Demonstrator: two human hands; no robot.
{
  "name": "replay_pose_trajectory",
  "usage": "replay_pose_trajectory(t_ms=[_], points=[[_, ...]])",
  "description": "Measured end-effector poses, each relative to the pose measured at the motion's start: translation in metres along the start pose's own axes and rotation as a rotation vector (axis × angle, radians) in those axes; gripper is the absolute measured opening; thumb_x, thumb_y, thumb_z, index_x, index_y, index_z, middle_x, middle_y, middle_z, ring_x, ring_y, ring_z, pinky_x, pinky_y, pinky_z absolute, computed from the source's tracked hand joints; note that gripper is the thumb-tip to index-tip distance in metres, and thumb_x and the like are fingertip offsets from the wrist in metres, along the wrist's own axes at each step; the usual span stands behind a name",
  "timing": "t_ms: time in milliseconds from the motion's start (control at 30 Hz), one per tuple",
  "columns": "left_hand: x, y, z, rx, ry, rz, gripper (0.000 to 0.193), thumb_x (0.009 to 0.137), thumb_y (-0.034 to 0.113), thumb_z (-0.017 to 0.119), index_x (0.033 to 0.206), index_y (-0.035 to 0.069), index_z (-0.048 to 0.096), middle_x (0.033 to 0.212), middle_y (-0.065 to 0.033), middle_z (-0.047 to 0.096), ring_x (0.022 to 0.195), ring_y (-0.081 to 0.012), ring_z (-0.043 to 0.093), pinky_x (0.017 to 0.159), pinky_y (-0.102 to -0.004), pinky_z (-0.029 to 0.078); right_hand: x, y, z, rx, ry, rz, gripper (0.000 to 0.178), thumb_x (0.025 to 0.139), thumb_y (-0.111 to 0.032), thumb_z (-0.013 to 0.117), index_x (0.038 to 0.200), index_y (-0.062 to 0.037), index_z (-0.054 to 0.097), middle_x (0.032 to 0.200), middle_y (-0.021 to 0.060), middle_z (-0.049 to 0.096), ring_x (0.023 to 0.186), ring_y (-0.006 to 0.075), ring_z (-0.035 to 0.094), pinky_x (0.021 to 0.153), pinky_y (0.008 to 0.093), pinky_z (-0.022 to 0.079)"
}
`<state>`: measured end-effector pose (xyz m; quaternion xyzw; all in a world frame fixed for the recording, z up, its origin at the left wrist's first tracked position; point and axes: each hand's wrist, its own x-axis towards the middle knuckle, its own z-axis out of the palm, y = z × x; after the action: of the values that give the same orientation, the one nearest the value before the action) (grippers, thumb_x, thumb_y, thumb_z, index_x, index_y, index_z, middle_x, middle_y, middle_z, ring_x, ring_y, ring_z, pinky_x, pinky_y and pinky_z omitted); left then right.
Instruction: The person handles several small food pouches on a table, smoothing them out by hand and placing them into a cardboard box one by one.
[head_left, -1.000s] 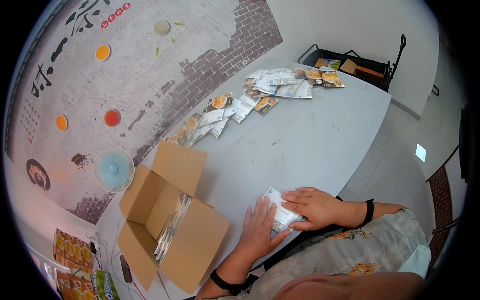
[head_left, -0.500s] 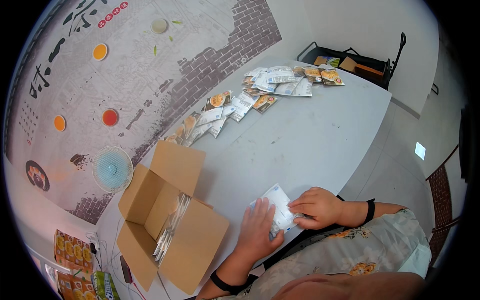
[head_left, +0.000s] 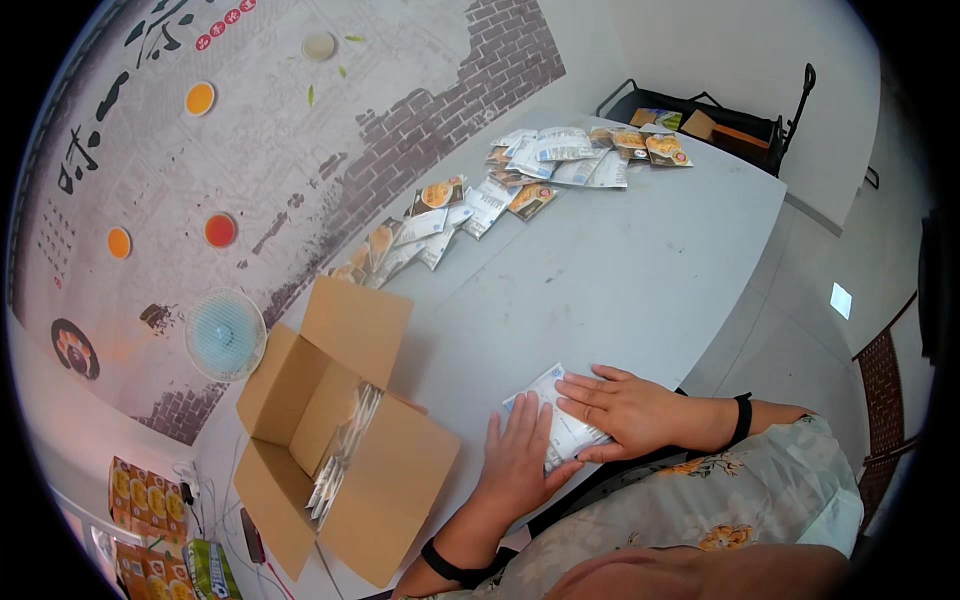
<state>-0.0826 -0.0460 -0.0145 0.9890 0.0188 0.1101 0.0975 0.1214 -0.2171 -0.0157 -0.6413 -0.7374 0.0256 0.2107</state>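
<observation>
A white printed packet (head_left: 565,428) lies flat near the table's front edge, under both hands. My left hand (head_left: 515,455) rests on its left side with the fingers stretched out. Across its upper right part lies my right hand (head_left: 625,408), palm down, fingers extended and spread. Neither hand grips the packet. To the left stands an open cardboard box (head_left: 390,495) with its flaps folded out. Several similar packets (head_left: 345,450) stand on edge in a row inside it.
Loose packets (head_left: 487,205), white and brown, lie in heaps along the table's far side (head_left: 640,270). A fan (head_left: 225,335) stands beyond the box. Printed cartons (head_left: 147,497) and a phone (head_left: 252,537) are at lower left. A black folding cart (head_left: 740,140) stands behind the table.
My right hand has moved from pinching at the packet's right edge to lying flat over its upper right part, fingers spread. My left hand has barely moved.
</observation>
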Motion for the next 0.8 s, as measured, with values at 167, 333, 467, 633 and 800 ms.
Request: replay_pose_trajectory(t_ms=[167, 333, 467, 633, 800], points=[[0.002, 0.000, -0.003, 0.022, -0.015, -0.003, 0.094, 0.090, 0.053, 0.076, 0.154, -0.005, 0.040, 0.162, -0.0310, 0.038, 0.155, -0.0436, 0.034, 0.117, -0.0729, 0.024, 0.001, 0.001, 0.000, 0.005, -0.028, 0.006, 0.081, 0.101, -0.055, 0.059, 0.153, 0.0057, 0.045, 0.163, 0.0254, 0.041, 0.155, 0.0328, 0.037, 0.124, 0.0561, 0.028], [0.002, 0.000, -0.005, 0.019, -0.033, -0.006, 0.095, 0.090, 0.054, 0.077, 0.154, -0.005, 0.040, 0.161, -0.0307, 0.039, 0.154, -0.0431, 0.034, 0.117, -0.0730, 0.025, 0.002, 0.001, -0.001, 0.021, -0.032, 0.005, 0.081, 0.101, -0.054, 0.059, 0.153, 0.0066, 0.045, 0.163, 0.0257, 0.041, 0.155, 0.0329, 0.036, 0.125, 0.0563, 0.027], [0.000, -0.001, -0.001, -0.010, -0.030, -0.020, 0.097, 0.089, 0.055, 0.077, 0.155, -0.006, 0.039, 0.163, -0.0314, 0.035, 0.156, -0.0431, 0.031, 0.117, -0.0729, 0.024, 0.004, -0.002, -0.007, 0.027, 0.035, -0.018, 0.077, 0.099, -0.052, 0.064, 0.147, 0.0063, 0.052, 0.157, 0.0257, 0.047, 0.151, 0.0342, 0.043, 0.122, 0.0561, 0.032], [0.004, 0.000, -0.008, -0.054, -0.067, -0.053, 0.095, 0.089, 0.052, 0.078, 0.155, -0.003, 0.040, 0.165, -0.0283, 0.033, 0.157, -0.0424, 0.029, 0.119, -0.0718, 0.020, -0.006, 0.006, 0.000, 0.119, 0.270, -0.125, 0.053, 0.091, -0.036, 0.078, 0.126, 0.0020, 0.069, 0.139, 0.0211, 0.063, 0.127, 0.0333, 0.064, 0.104, 0.0475, 0.052], [0.007, 0.000, -0.010, -0.069, -0.138, 0.032, 0.085, 0.091, 0.043, 0.078, 0.155, 0.000, 0.042, 0.166, -0.0230, 0.035, 0.157, -0.0394, 0.030, 0.121, -0.0699, 0.019, -0.007, 0.010, 0.004, 0.139, 0.334, -0.173, 0.045, 0.087, -0.030, 0.081, 0.120, -0.0006, 0.072, 0.134, 0.0172, 0.067, 0.118, 0.0306, 0.070, 0.094, 0.0419, 0.057]])
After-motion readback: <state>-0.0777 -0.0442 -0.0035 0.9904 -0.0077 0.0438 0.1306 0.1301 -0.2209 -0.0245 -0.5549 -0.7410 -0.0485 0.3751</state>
